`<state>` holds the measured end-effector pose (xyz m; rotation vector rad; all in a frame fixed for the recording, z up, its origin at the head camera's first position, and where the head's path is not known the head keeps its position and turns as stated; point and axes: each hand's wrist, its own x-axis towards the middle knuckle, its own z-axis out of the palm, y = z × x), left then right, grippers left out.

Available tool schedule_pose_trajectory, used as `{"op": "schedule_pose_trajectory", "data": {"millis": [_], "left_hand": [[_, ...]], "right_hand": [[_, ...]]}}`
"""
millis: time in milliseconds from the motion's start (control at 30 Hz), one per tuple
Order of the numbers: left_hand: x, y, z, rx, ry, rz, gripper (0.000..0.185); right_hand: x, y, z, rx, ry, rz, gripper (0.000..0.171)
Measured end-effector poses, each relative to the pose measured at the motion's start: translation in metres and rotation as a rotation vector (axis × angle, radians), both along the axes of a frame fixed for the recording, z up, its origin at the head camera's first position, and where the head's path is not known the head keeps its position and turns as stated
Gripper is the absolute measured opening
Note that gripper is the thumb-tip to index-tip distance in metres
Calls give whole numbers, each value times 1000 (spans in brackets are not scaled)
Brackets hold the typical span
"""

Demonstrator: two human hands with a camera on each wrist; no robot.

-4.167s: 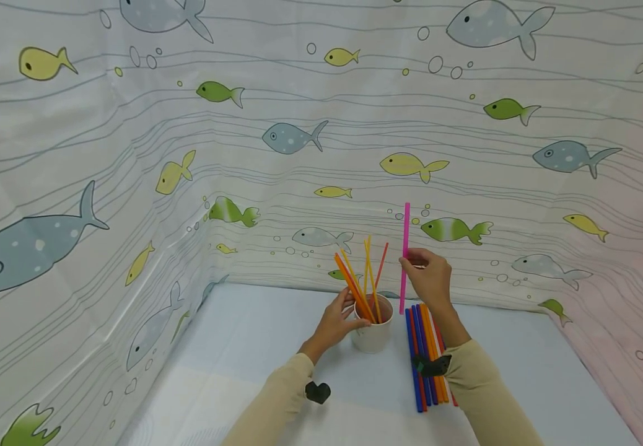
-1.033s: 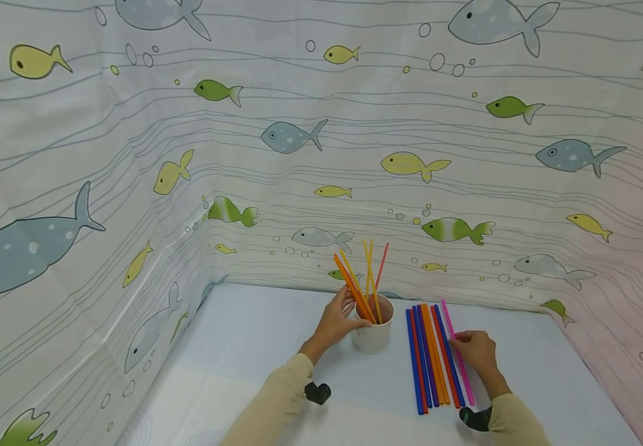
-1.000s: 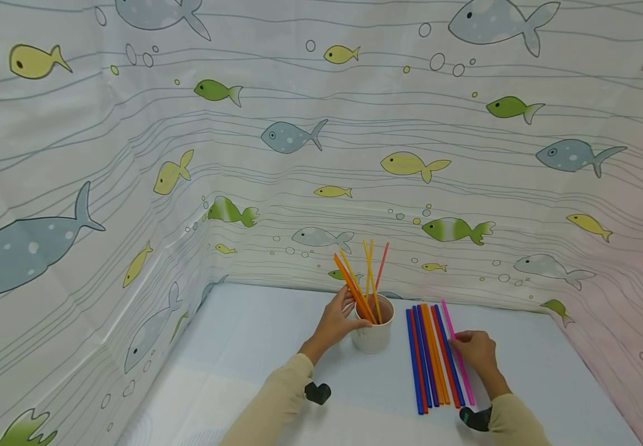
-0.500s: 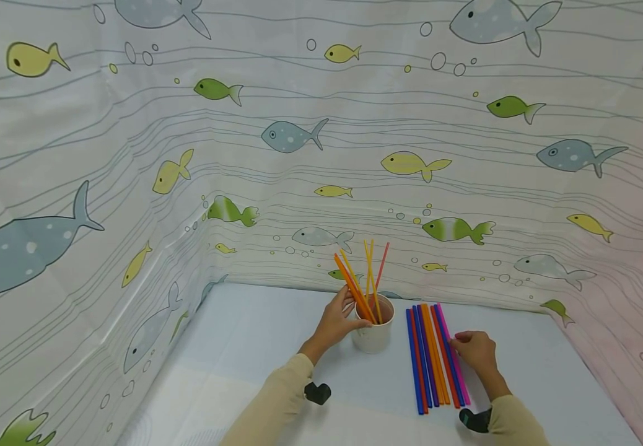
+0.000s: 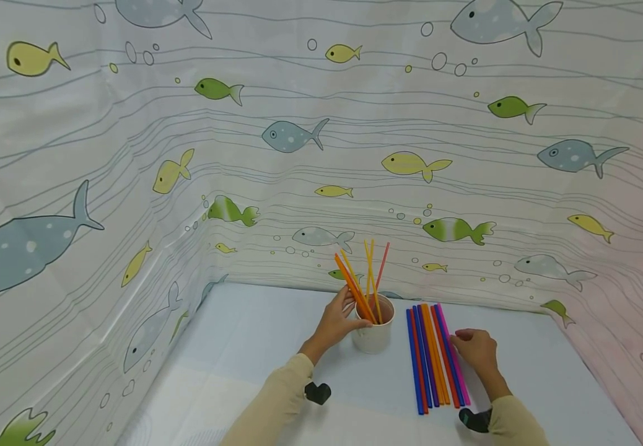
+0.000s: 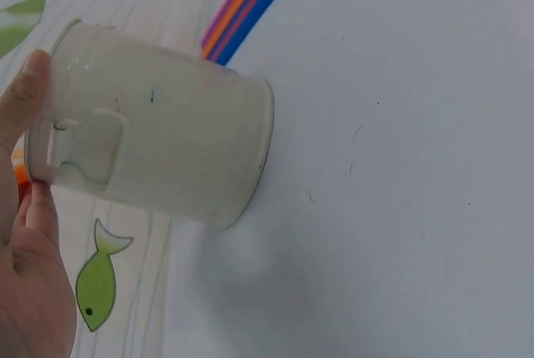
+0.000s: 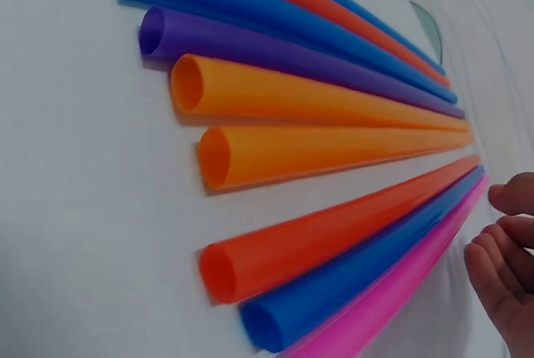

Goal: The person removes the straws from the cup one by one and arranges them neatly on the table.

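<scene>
Pushed in since before, the pink plastic straw (image 5: 454, 365) now lies flush against the row; my right hand (image 5: 477, 351) rests beside it, fingers loosely curled, while my left hand (image 5: 337, 320) grips the white cup (image 5: 373, 337).

In the left wrist view the left hand (image 6: 25, 233) is cut by the frame's left and bottom edges; only the thumb tip and palm edge show against the cup (image 6: 150, 145), so the fingers behind it are hidden. The cup's mouth lies past that thumb, out of frame. The row of straws (image 7: 334, 166) beside the right hand (image 7: 509, 266) runs off the right wrist picture at top and bottom, and that hand is cropped at the right edge, only fingertips showing.
</scene>
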<state>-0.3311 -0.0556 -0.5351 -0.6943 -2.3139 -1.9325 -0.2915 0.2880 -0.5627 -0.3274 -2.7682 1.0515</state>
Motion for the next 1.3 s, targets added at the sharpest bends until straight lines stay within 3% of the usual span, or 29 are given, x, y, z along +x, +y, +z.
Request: {"op": "schedule_pose_trajectory", "data": {"millis": [567, 1000, 1300], "left_hand": [[1, 0, 2, -19, -12, 8, 98], [0, -1, 0, -21, -16, 20, 98], [0, 1, 0, -40, -12, 29, 98]], "right_hand": [[-16, -40, 39, -17, 309, 30, 27], [-23, -96, 71, -200, 374, 102, 22], [-28, -127, 83, -241, 445, 181, 19]]}}
